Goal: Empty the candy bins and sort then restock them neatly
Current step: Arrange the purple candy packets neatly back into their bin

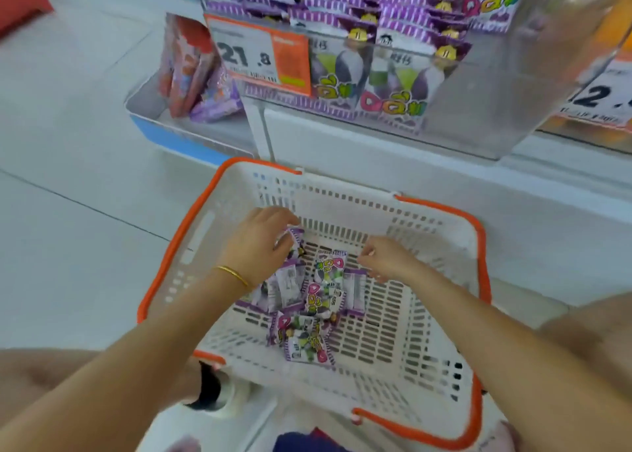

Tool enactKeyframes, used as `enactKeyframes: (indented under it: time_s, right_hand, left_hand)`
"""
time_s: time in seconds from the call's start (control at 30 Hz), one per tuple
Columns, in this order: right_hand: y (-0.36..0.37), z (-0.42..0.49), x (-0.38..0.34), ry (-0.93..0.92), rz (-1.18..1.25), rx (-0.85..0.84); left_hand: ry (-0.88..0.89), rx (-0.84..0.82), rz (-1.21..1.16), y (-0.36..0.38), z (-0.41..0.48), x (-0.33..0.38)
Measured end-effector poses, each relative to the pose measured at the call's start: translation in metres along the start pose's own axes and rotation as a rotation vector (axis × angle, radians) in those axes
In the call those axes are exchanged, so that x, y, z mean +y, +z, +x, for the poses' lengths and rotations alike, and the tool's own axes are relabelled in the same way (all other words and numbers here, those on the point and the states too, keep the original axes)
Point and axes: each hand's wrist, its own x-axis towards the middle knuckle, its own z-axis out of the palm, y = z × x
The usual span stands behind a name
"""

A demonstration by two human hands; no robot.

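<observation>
Head view: your left hand (260, 243), the one with the gold bracelet (234, 275), has its fingers curled round one purple candy packet (294, 240) low inside the white basket (342, 209). Your right hand (386, 259) hovers just beside the pile of packets (318, 303) on the basket floor, fingers bent; you cannot tell whether it has hold of anything. Above the basket, the clear bin (478, 116) is stacked with matching purple packets, a price tag (256, 55) on its front
</observation>
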Motion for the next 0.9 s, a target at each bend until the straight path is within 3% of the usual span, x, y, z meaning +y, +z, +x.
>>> enactKeyframes:
  time_s: [0.17, 0.3, 0.47, 0.53, 0.67, 0.83, 0.9]
  right_hand:
    - [0.054, 0.062, 0.044, 0.197, 0.038, -0.058]
    - [0.089, 0.105, 0.047, 0.251, 0.138, -0.043]
    - [0.12, 0.135, 0.047, 0.377, 0.027, 0.093]
    - [0.122, 0.134, 0.045, 0.411, 0.121, 0.134]
    - [0.122, 0.123, 0.039, 0.299, 0.487, 0.16]
    - [0.089, 0.091, 0.038, 0.123, 0.518, 0.384]
    - [0.066, 0.076, 0.038, 0.013, 0.491, 0.395]
  left_hand:
    - [-0.159, -0.122, -0.038, 0.039, 0.0, -0.021]
    - [-0.201, -0.159, -0.104, 0.06, 0.0, -0.027]
    - [-0.273, -0.213, -0.156, 0.074, -0.003, -0.038]
    - [-0.303, -0.232, -0.167, 0.076, -0.005, -0.041]
    - [-0.336, -0.239, -0.207, 0.081, -0.004, -0.042]
    - [-0.337, -0.263, -0.26, 0.082, 0.001, -0.032]
    - [-0.371, -0.26, -0.306, 0.079, 0.006, -0.022]
